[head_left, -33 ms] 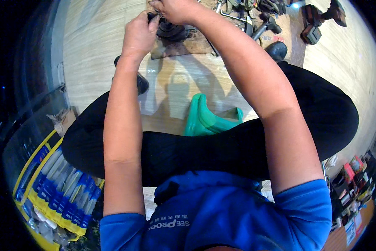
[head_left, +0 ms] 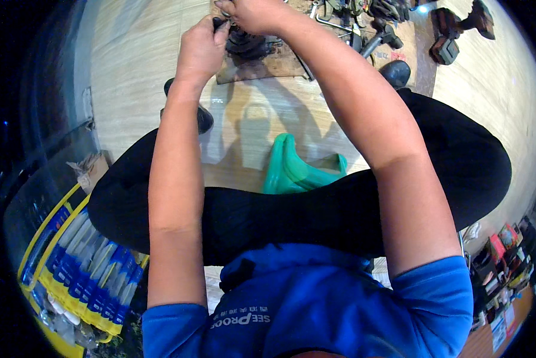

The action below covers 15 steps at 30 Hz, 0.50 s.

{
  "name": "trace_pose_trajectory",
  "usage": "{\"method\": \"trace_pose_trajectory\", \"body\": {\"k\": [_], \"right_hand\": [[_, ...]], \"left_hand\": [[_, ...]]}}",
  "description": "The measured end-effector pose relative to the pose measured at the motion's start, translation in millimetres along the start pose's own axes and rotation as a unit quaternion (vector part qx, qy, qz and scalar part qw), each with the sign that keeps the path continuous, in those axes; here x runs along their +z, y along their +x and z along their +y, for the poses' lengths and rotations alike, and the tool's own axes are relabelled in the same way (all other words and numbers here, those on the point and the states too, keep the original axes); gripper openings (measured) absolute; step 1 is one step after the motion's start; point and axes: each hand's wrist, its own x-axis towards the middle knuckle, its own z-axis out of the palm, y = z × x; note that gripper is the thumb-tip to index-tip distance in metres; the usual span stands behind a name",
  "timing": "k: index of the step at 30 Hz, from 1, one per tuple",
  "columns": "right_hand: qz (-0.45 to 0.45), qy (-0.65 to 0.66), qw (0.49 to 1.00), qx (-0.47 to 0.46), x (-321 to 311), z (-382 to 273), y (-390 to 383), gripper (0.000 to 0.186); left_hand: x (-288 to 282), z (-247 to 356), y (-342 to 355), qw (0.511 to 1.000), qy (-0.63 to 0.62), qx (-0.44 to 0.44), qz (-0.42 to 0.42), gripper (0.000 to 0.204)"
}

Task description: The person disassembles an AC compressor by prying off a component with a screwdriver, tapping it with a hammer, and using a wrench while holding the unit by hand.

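Observation:
At the top edge, slightly left of the middle, my hands work close together above a dark, greasy-looking mechanical part. My left hand is closed, thumb against fingers, around a small black piece whose kind I cannot tell. Just right of it and a little higher, my right hand has its fingers pinched together. What they hold, if anything, is hidden at the picture's edge. The dark part rests on a worn brown board.
Wrenches, a hammer-like tool and dark gloves lie on the board's right. A black cordless power tool lies beyond. A green plastic stool stands between my legs. Blue packages hang on a yellow rack at left; a crowded shelf stands right.
Both hands have shifted very slightly to the right, still closed and close together. Everything else looks the same.

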Motion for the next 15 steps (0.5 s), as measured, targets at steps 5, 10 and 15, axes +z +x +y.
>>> {"method": "trace_pose_trajectory", "body": {"k": [5,10,15], "right_hand": [[-0.005,0.051,0.998,0.027,-3.8,1.9,0.8,0.032],[0.005,0.072,0.997,0.002,-3.1,0.0,-0.9,0.031],[0.009,0.030,1.000,-0.001,-0.8,6.0,-0.1,0.030]], "left_hand": [[2.6,6.9,-3.3,1.000,0.000,0.005,0.007,0.024],[-1.6,9.0,-4.5,1.000,-0.016,0.003,-0.004,0.024],[-5.0,9.3,-1.0,0.999,-0.026,0.021,-0.014,0.025]]}}
